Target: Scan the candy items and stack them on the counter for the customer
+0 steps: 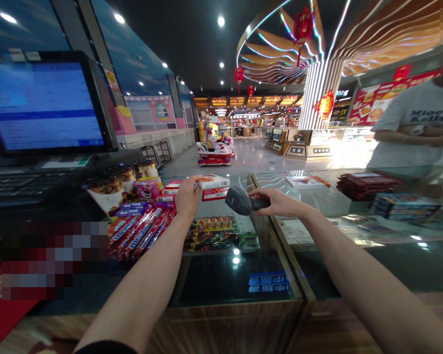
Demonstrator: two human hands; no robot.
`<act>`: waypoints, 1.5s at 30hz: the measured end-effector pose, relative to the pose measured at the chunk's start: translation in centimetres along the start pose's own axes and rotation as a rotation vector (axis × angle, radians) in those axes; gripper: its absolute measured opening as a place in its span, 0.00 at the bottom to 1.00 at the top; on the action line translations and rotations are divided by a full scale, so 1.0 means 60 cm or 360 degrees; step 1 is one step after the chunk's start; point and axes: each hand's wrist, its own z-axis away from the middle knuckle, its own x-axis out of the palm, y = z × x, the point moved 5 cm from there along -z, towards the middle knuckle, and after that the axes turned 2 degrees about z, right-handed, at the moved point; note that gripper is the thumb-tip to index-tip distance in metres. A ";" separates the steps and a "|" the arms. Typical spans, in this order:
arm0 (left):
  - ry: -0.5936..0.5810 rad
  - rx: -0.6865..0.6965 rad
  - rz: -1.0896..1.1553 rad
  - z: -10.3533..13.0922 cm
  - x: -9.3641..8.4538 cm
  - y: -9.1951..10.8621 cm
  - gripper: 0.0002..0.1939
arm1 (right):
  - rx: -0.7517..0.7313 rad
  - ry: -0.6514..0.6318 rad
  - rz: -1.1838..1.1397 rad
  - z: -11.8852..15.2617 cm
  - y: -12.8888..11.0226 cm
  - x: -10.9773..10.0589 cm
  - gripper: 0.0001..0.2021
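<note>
Your left hand has thumb and fingers closed on the left end of a white box, barcode side facing you. Box is just above a red box; can't tell if they touch. Your right hand is wrapped round the handle of a dark scanner, head turned left, just beside the boxes' right end. All of it is over the glass counter. Left of your left forearm: Mentos packs in a pile, cups behind, then keyboard and lit monitor. Far right: dark red packs stacked near blue boxes, person in white T-shirt across the counter, arms folded
</note>
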 end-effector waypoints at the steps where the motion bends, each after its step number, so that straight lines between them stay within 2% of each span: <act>1: -0.0001 0.0004 0.0003 0.000 0.000 0.000 0.15 | 0.0014 -0.0032 0.0028 0.000 -0.001 0.005 0.28; 9: 0.0010 0.0040 0.0000 0.000 0.000 0.005 0.14 | 0.0046 -0.0242 0.0179 -0.001 -0.009 0.040 0.30; 14: 0.0006 0.0079 0.0005 -0.001 -0.002 0.013 0.14 | 0.0068 -0.0290 0.0224 -0.002 -0.009 0.045 0.31; 18: -0.0019 0.0114 -0.0014 -0.002 -0.003 0.021 0.14 | 0.0070 -0.0313 0.0103 0.000 -0.010 0.043 0.34; 20: -0.0022 0.0135 -0.0039 -0.003 -0.004 0.025 0.14 | 0.0092 -0.0253 0.0021 0.000 -0.010 0.038 0.32; 22: -0.0019 0.0181 -0.0062 -0.004 -0.005 0.031 0.13 | 0.0096 -0.0124 -0.0023 -0.003 -0.012 0.029 0.26; 26: -0.0030 0.0307 -0.0083 -0.005 -0.008 0.049 0.14 | 0.0005 0.0287 0.0059 -0.013 -0.020 0.008 0.16; 30: -0.0023 0.0361 -0.0106 -0.006 -0.012 0.070 0.14 | 0.0078 0.0662 0.0098 -0.019 -0.017 -0.007 0.19; 34: 0.0003 0.0458 -0.0116 -0.006 -0.013 0.094 0.15 | 0.0108 0.0756 0.0014 -0.024 -0.020 -0.006 0.31; 38: -0.0001 0.0568 -0.0098 -0.006 -0.014 0.117 0.15 | 0.0102 0.0771 -0.0051 -0.026 -0.029 -0.001 0.37; 45: -0.0003 0.0735 -0.0070 -0.001 -0.017 0.149 0.17 | 0.0108 0.0903 -0.0080 -0.032 -0.019 -0.002 0.34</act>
